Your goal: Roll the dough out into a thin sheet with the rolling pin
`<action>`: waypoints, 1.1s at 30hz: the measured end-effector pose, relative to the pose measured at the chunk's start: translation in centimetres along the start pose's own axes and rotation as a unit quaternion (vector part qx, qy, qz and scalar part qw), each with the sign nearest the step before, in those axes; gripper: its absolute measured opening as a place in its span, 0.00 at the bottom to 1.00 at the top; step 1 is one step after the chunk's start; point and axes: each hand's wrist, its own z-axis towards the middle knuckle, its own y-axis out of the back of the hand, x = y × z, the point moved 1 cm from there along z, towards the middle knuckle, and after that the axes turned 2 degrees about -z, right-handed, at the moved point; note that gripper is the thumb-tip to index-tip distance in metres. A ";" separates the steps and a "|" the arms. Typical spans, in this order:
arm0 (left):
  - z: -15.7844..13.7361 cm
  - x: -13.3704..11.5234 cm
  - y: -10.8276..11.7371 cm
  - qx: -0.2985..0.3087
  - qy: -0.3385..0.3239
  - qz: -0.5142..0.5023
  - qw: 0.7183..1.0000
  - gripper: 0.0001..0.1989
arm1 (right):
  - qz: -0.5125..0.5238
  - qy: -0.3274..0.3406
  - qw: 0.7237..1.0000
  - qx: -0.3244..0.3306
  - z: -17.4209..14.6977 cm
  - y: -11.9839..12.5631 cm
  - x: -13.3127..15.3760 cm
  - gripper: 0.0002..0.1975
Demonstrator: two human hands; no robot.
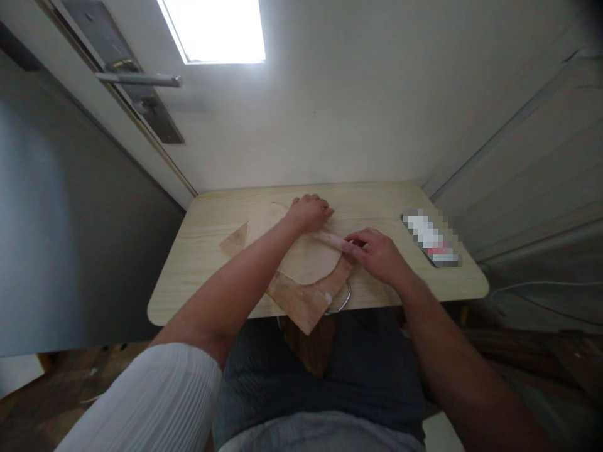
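Observation:
A pale flat sheet of dough point(308, 263) lies over a brown wooden board point(304, 307), whose near corner juts past the table edge. Across the dough runs a light wooden rolling pin point(331, 240), slanting down to the right. My right hand point(379, 254) is closed around its right end, thumb and fingers wrapped on it. Farther off, my left hand point(311, 212) bends over the pin's other part with its fingers curled; wrist and forearm hide that end and some of the dough.
The pale wood-grain table point(188, 263) stands against a white door with a metal handle point(141, 80). A flat, phone-like object point(431, 238), blurred out, lies at the table's right. A metal loop point(347, 300) sticks out beside the board. Cables point(541, 285) hang on the right.

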 end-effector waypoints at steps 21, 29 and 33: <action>-3.1 -0.2 0.0 -0.026 -0.036 -0.009 0.999 0.23 | -0.206 -0.009 0.977 -0.045 -2.9 -2.5 2.9 0.26; -4.3 -0.2 0.2 -0.028 -0.038 -0.009 0.999 0.24 | -0.211 -0.022 0.975 -0.068 -4.1 -2.9 4.4 0.26; -4.9 -0.2 0.1 -0.042 -0.049 0.002 0.998 0.24 | -0.209 -0.026 0.976 -0.061 -4.7 -3.0 5.4 0.28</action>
